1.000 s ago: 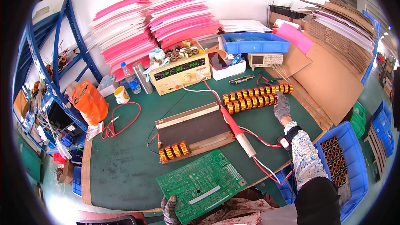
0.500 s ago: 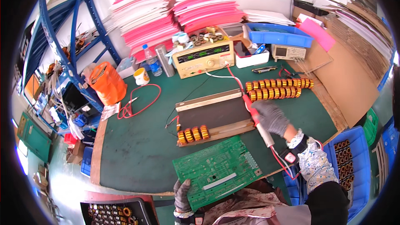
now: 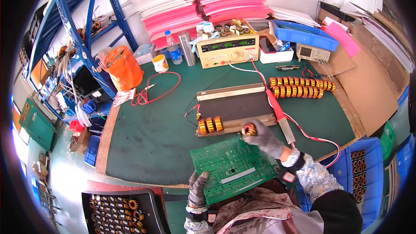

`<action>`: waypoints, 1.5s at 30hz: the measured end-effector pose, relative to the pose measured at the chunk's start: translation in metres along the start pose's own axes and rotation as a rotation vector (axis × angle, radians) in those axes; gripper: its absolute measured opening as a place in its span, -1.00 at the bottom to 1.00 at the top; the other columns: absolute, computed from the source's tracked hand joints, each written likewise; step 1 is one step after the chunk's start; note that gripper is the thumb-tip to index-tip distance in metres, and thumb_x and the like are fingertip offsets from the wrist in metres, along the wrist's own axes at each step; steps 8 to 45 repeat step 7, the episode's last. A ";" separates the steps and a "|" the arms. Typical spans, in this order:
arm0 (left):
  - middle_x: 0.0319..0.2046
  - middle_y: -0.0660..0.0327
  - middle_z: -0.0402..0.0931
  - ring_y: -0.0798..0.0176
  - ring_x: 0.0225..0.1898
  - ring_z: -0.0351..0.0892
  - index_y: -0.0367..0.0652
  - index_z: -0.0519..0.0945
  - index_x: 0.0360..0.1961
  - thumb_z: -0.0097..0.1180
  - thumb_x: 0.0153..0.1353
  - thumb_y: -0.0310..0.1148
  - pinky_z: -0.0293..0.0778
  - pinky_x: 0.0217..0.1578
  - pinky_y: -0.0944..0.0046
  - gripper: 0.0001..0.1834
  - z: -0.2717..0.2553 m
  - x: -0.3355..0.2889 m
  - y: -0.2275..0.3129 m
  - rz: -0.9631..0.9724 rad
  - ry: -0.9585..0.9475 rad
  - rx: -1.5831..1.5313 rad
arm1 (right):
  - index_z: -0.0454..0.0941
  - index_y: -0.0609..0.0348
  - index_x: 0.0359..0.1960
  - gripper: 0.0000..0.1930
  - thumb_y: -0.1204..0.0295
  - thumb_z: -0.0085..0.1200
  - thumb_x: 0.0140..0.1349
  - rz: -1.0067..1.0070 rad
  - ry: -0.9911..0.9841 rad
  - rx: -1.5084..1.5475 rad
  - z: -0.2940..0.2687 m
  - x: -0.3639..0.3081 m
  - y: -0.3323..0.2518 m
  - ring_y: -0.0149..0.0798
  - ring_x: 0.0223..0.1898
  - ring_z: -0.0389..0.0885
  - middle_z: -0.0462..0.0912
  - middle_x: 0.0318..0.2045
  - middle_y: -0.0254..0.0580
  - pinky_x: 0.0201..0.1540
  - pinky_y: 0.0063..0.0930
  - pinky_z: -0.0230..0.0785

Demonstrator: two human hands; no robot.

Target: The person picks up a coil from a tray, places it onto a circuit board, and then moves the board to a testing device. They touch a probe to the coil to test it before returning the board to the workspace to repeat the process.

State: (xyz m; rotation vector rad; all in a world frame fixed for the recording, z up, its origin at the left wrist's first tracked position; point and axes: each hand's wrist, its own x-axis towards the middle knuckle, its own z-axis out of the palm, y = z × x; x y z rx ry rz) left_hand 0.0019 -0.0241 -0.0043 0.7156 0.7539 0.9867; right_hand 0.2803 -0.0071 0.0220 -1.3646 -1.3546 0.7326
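My left hand (image 3: pixel 198 189), in a grey glove, grips the lower left edge of a green circuit board (image 3: pixel 236 164) that lies tilted near the table's front edge. Between the gloved fingers of my right hand (image 3: pixel 268 138) is a copper-wound toroidal coil (image 3: pixel 248 130), just above the board's far edge. Three similar coils (image 3: pixel 210 124) stand on the near rail at the left end of a dark fixture (image 3: pixel 236 106) with two pale rails. A red and white test probe (image 3: pixel 279 115) with a cable lies across the fixture's right end.
Two rows of coils (image 3: pixel 301 87) stand at the right of the green table (image 3: pixel 143 147). Behind is a beige bench power supply (image 3: pixel 227 51). A bottle (image 3: pixel 173 48), flask (image 3: pixel 187 48) and mug (image 3: pixel 160 63) stand left of it. A black tray of coils (image 3: pixel 117 212) sits front left, a blue bin (image 3: pixel 375 177) right.
My right hand has let go of the probe, moved left and nearer, and now holds a coil. The row on the rail has one coil fewer. The whole view has shifted slightly.
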 end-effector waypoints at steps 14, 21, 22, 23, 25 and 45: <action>-0.16 0.13 0.58 0.24 -0.20 0.59 -0.30 0.49 0.02 0.23 0.12 -0.20 0.53 -0.16 0.27 -0.49 0.006 0.007 0.001 0.006 -0.035 0.033 | 0.43 0.16 -0.11 -0.64 0.32 0.22 0.09 0.305 0.119 0.193 -0.040 -0.089 0.015 -0.45 -0.40 0.51 0.53 -0.37 -0.33 -0.26 -0.53 0.44; -0.16 0.13 0.58 0.24 -0.20 0.59 -0.30 0.49 0.02 0.23 0.12 -0.20 0.53 -0.16 0.27 -0.49 0.006 0.007 0.001 0.006 -0.035 0.033 | 0.43 0.16 -0.11 -0.64 0.32 0.22 0.09 0.305 0.119 0.193 -0.040 -0.089 0.015 -0.45 -0.40 0.51 0.53 -0.37 -0.33 -0.26 -0.53 0.44; -0.16 0.13 0.58 0.24 -0.20 0.59 -0.30 0.49 0.02 0.23 0.12 -0.20 0.53 -0.16 0.27 -0.49 0.006 0.007 0.001 0.006 -0.035 0.033 | 0.43 0.16 -0.11 -0.64 0.32 0.22 0.09 0.305 0.119 0.193 -0.040 -0.089 0.015 -0.45 -0.40 0.51 0.53 -0.37 -0.33 -0.26 -0.53 0.44; -0.16 0.13 0.58 0.24 -0.20 0.59 -0.30 0.49 0.02 0.23 0.12 -0.20 0.53 -0.16 0.27 -0.49 0.006 0.007 0.001 0.006 -0.035 0.033 | 0.43 0.16 -0.11 -0.64 0.32 0.22 0.09 0.305 0.119 0.193 -0.040 -0.089 0.015 -0.45 -0.40 0.51 0.53 -0.37 -0.33 -0.26 -0.53 0.44; -0.16 0.13 0.58 0.24 -0.20 0.59 -0.30 0.49 0.02 0.23 0.12 -0.20 0.53 -0.16 0.27 -0.49 0.006 0.007 0.001 0.006 -0.035 0.033 | 0.43 0.16 -0.11 -0.64 0.32 0.22 0.09 0.305 0.119 0.193 -0.040 -0.089 0.015 -0.45 -0.40 0.51 0.53 -0.37 -0.33 -0.26 -0.53 0.44; -0.16 0.13 0.58 0.24 -0.20 0.59 -0.30 0.49 0.02 0.23 0.12 -0.20 0.53 -0.16 0.27 -0.49 0.006 0.007 0.001 0.006 -0.035 0.033 | 0.43 0.16 -0.11 -0.64 0.32 0.22 0.09 0.305 0.119 0.193 -0.040 -0.089 0.015 -0.45 -0.40 0.51 0.53 -0.37 -0.33 -0.26 -0.53 0.44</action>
